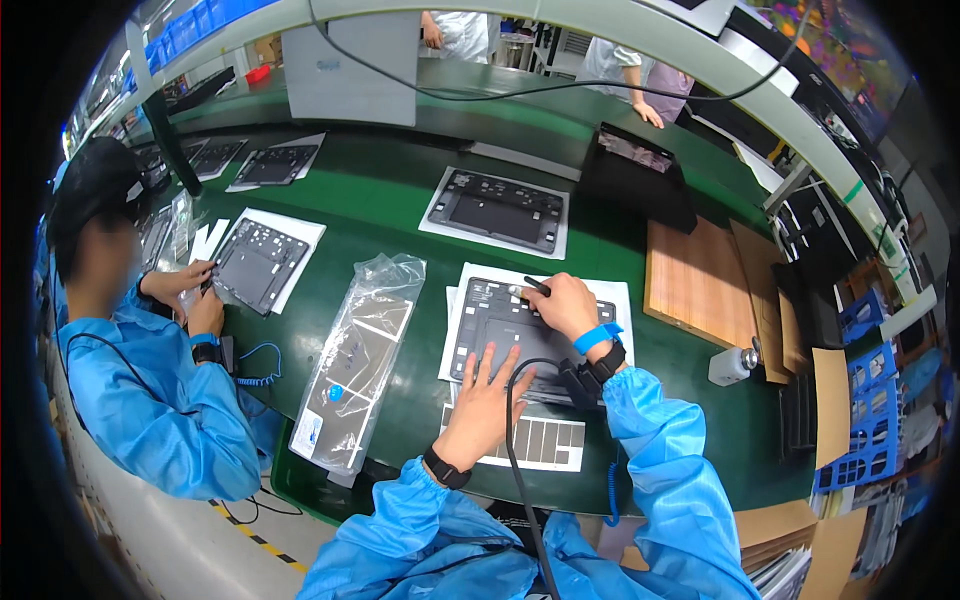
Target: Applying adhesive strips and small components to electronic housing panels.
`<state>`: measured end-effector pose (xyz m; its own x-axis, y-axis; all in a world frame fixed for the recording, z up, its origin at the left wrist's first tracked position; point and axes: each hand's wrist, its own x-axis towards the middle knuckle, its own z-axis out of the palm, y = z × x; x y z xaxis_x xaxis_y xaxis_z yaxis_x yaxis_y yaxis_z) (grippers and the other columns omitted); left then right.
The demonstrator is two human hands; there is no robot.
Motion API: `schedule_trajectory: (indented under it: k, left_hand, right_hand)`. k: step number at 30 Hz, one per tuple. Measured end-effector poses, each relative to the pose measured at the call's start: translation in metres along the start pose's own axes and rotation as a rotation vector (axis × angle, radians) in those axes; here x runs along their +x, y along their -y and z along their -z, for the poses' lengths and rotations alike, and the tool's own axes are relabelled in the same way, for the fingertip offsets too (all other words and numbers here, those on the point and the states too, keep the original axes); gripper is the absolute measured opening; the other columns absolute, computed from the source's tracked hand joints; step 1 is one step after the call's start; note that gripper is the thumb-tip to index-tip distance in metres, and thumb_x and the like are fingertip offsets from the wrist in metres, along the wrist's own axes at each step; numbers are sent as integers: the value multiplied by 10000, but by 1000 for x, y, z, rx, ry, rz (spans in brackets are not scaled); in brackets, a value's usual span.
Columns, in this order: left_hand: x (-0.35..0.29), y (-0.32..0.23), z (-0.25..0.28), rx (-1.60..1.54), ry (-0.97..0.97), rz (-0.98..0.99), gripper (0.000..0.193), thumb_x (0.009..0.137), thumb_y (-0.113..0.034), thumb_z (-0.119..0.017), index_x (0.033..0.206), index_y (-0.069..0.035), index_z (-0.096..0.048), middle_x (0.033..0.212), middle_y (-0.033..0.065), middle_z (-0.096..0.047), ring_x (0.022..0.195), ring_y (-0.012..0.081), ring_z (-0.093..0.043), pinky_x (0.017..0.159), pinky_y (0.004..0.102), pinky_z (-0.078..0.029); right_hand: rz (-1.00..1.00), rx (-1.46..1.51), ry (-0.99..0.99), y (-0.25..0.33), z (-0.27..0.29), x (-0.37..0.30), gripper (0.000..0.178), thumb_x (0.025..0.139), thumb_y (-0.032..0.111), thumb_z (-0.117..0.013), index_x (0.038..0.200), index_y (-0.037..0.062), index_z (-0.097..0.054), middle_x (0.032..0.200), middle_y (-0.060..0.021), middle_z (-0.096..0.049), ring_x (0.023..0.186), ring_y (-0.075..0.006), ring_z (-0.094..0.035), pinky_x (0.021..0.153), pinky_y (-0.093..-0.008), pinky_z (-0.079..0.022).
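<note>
Near the middle of the frame, a little right of centre, lies a dark grey panel, flat and tablet-shaped, with rounded corners and a thin rim. Its face is matt; a large plain rectangle, faintly outlined and slightly different in grey, fills much of its centre. Small pale squares are dotted down its left edge, and a denser cluster of whitish and silvery patches, with small dark openings among them, crowds its upper left part. The right hand and wrist hide part of its right side. It rests on a white sheet, whose edge shows around it on the green tabletop. The left hand is spread, palm down, its fingers fanned over the panel's lower left part with the fingertips on the surface. The right hand is bent over the upper edge, fingers curled around a short black tool; its thumb and the exact grip are hard to make out. Just below the panel lies a white strip with grey rectangles, partly under the left hand. To the left is a clear plastic bag with grey pieces inside.
</note>
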<state>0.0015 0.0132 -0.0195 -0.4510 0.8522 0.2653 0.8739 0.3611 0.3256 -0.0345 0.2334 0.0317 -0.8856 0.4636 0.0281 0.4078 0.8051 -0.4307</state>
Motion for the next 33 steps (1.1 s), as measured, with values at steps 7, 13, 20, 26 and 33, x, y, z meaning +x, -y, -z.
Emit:
schedule_trajectory:
  k: [7, 13, 20, 26, 33]
  left_hand:
    - [-12, -1, 20, -249, 49, 50, 614, 996, -346, -573, 1453, 35, -424, 1543, 213, -382, 1442, 392, -340, 1198, 480, -231]
    - [-43, -56, 57, -1573, 213, 305, 529, 1072, -373, -429, 1351, 66, -526, 1441, 194, -523, 1307, 247, -508, 1122, 369, -356]
    - [-76, -57, 32, -1192, -105, 286, 134, 991, -96, -580, 1019, -16, -684, 749, 56, -591, 743, 152, -571, 662, 304, -474]
    - [-55, -68, 11, -169, 109, -354, 563, 750, -46, -660, 1292, -197, -661, 1056, 68, -596, 939, 253, -547, 810, 376, -463]
    - [-57, -65, -11, -170, 119, -282, 609, 735, -80, -693, 1326, -212, -622, 1353, 82, -546, 1251, 272, -504, 1021, 431, -413]
  right_hand:
    - [116, 316, -2, -11, 45, -91, 232, 977, 227, -576, 1026, 55, -723, 745, -164, -667, 727, -312, -692, 634, -425, -500]
    - [234, 635, -35, 37, 8, -241, 172, 831, -24, -603, 1002, -8, -604, 952, -190, -646, 916, -394, -645, 761, -417, -524]
    - [8, 643, -402, -30, 3, -292, 268, 964, 184, -529, 820, 8, -671, 658, -90, -573, 615, -181, -569, 534, -335, -426]
    - [-393, 1226, -185, -76, -13, -288, 258, 1042, 208, -524, 963, -9, -640, 710, -50, -631, 619, -83, -582, 516, -228, -432]
    - [-434, 1212, -262, -66, -21, -273, 166, 905, 65, -736, 949, -61, -637, 799, -113, -700, 677, -145, -682, 600, -242, -547]
